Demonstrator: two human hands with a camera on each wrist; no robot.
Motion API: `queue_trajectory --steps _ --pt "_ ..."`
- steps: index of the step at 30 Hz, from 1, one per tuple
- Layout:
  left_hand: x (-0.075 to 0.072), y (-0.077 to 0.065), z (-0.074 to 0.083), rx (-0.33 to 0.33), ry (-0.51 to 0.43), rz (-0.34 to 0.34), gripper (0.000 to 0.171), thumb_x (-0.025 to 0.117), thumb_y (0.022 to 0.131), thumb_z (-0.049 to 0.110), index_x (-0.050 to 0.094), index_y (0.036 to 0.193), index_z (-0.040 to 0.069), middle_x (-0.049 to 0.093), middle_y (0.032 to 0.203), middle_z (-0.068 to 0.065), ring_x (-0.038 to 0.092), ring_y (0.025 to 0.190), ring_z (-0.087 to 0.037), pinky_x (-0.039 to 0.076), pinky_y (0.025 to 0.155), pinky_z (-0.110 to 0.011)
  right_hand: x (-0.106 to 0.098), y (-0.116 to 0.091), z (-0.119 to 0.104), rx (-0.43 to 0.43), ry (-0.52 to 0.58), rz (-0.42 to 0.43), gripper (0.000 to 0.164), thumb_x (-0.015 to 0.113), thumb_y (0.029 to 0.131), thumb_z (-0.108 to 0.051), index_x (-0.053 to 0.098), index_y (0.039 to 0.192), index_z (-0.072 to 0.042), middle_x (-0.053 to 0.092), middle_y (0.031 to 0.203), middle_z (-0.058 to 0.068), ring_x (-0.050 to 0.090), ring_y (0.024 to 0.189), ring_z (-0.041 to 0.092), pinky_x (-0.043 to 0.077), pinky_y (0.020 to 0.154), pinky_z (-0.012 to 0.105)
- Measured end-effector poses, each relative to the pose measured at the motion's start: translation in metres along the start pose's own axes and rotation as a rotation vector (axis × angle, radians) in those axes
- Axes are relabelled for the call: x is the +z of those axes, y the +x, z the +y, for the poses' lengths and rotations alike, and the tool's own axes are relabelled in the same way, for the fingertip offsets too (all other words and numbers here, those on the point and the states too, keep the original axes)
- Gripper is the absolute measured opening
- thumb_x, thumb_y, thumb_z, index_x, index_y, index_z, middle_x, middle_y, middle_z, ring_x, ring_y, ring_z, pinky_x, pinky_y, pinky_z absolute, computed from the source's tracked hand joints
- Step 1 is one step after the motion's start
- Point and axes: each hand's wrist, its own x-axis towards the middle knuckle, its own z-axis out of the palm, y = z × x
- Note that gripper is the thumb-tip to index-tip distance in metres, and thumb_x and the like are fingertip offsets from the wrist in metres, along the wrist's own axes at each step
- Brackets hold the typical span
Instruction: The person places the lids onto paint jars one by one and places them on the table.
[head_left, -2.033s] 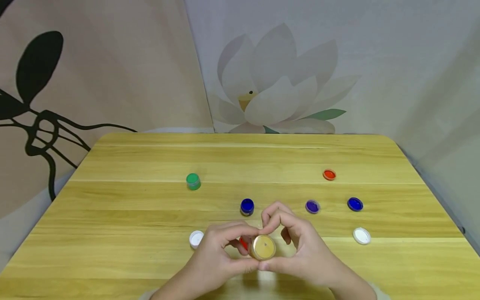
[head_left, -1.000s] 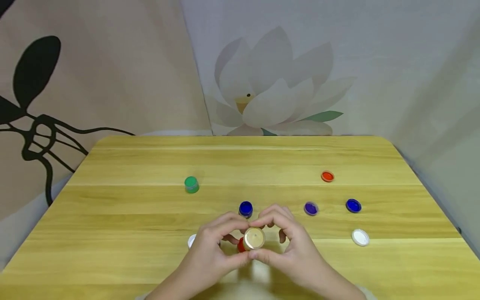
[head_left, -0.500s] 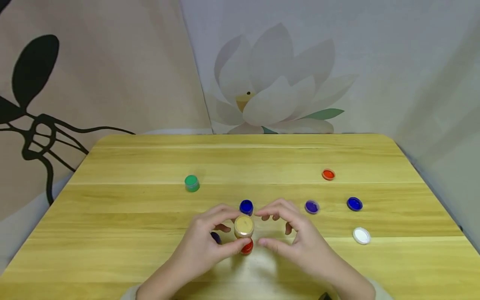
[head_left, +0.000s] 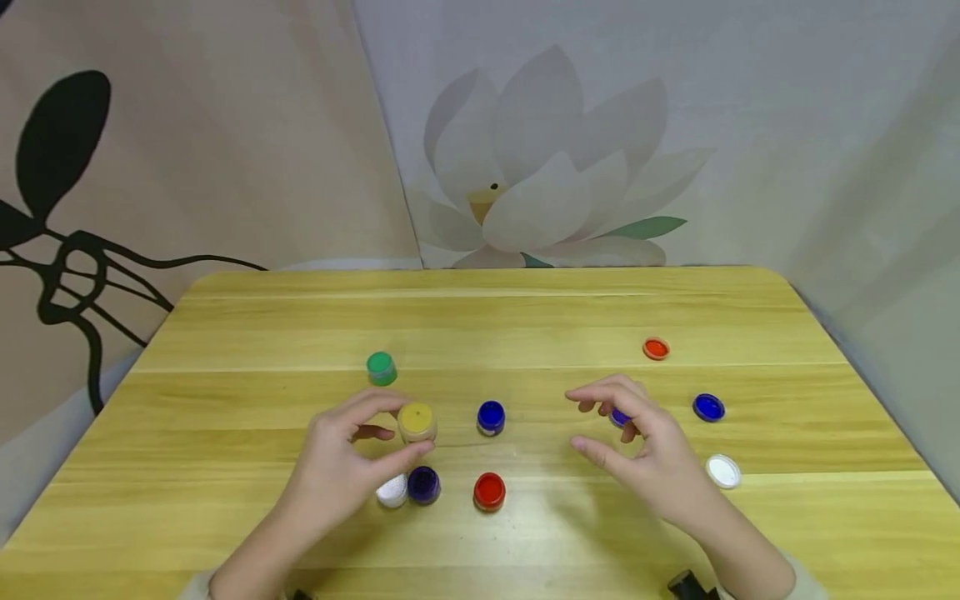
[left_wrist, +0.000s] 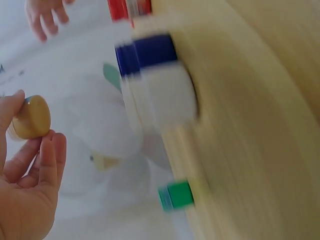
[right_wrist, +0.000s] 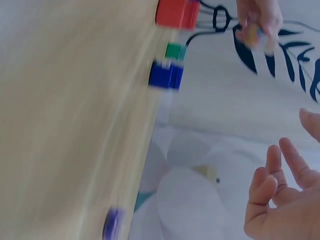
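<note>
My left hand (head_left: 330, 471) grips a small jar of yellow paint (head_left: 417, 422) between thumb and fingers, raised above the table. In the left wrist view the yellow jar hangs in the air, tilted. Just below it in the head view stand a dark purple paint jar (head_left: 424, 485) and a white paint jar (head_left: 392, 491), side by side, the white one partly hidden by the thumb. My right hand (head_left: 660, 462) hovers with nothing in it, fingers apart from the thumb, overlapping a purple lid (head_left: 619, 418).
A red paint jar (head_left: 489, 492) and a blue paint jar (head_left: 491, 418) stand mid-table; a green jar (head_left: 382, 368) is farther back left. On the right lie a blue lid (head_left: 708, 407), a white lid (head_left: 723, 472) and a red lid (head_left: 656, 348). The wooden table (head_left: 247, 400) meets a curtain behind.
Both hands were on the yellow jar; the right has let go and moved right. My left hand has carried the jar to the left, uncovering the red jar.
</note>
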Motion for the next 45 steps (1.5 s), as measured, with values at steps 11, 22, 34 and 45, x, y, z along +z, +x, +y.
queue_trajectory --steps 11,22,34,45 --pt "-0.041 0.008 -0.030 -0.084 0.205 0.091 0.031 0.087 0.075 0.012 0.072 0.102 0.007 0.072 0.096 -0.003 0.058 0.086 0.009 0.057 0.064 -0.015 -0.049 -0.002 0.027 0.077 -0.073 0.136 0.040 0.070 0.088 0.002 0.064 0.125 -0.013 0.057 0.104 -0.016 0.044 0.094 0.005 0.037 0.057 0.025" --pt "-0.068 0.024 -0.062 -0.166 0.320 -0.015 0.036 0.082 0.083 0.022 0.071 0.110 0.001 0.072 0.094 -0.010 0.067 0.085 -0.016 0.056 0.062 -0.016 -0.091 -0.004 0.053 0.150 -0.164 0.197 0.035 0.067 0.093 -0.003 0.064 0.126 -0.016 0.056 0.105 -0.023 0.045 0.094 0.000 0.035 0.052 0.024" --pt "-0.077 0.045 -0.098 -0.311 0.342 -0.110 0.057 0.079 0.085 0.036 0.065 0.123 -0.005 0.064 0.090 -0.014 0.048 0.073 -0.018 0.033 0.047 -0.022 -0.117 -0.012 0.090 0.348 -0.285 0.074 0.038 0.062 0.099 -0.028 0.057 0.134 -0.013 0.051 0.112 -0.029 0.044 0.099 -0.003 0.042 0.065 0.017" --pt "-0.078 0.059 -0.117 -0.333 0.366 -0.273 0.053 0.077 0.087 0.033 0.065 0.124 -0.002 0.052 0.073 -0.004 0.038 0.059 -0.012 0.032 0.045 -0.022 -0.128 -0.016 0.122 0.448 -0.265 -0.113 0.051 0.059 0.100 -0.030 0.046 0.143 -0.006 0.054 0.126 -0.002 0.046 0.106 0.008 0.047 0.068 0.023"
